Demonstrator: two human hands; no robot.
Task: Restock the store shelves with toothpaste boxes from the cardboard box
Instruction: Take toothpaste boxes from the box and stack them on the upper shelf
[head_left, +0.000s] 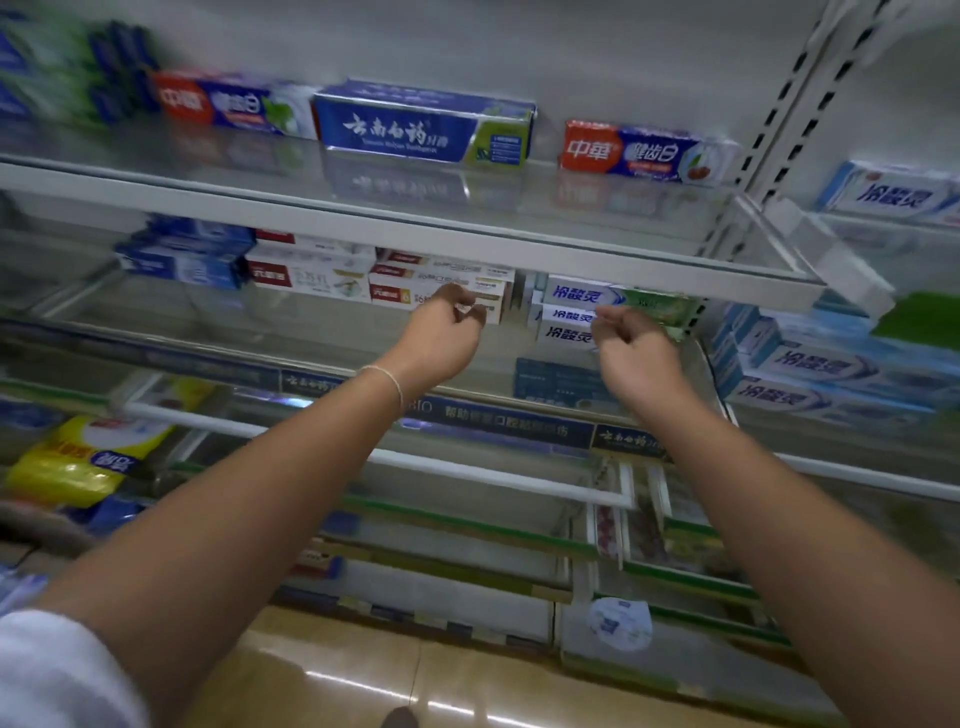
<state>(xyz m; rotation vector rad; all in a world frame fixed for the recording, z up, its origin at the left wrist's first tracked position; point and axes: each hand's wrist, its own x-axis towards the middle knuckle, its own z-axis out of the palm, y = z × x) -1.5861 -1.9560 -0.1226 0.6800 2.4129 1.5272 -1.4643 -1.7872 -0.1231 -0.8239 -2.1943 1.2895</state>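
White shelving (395, 228) (glass-fronted), glossy tan floor (322, 670)

Second shelf (415, 244): left hand (444, 325), fingers curled, at a stack of red-and-white toothpaste boxes (441, 291); right hand (631, 345), fingers curled, at a stack of white-and-blue toothpaste boxes (571, 312). Top shelf: blue toothpaste box (423, 124), two red-and-blue boxes (644, 153) flanking.

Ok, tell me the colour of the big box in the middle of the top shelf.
Mostly deep blue with a green end panel, clearest in the head view.
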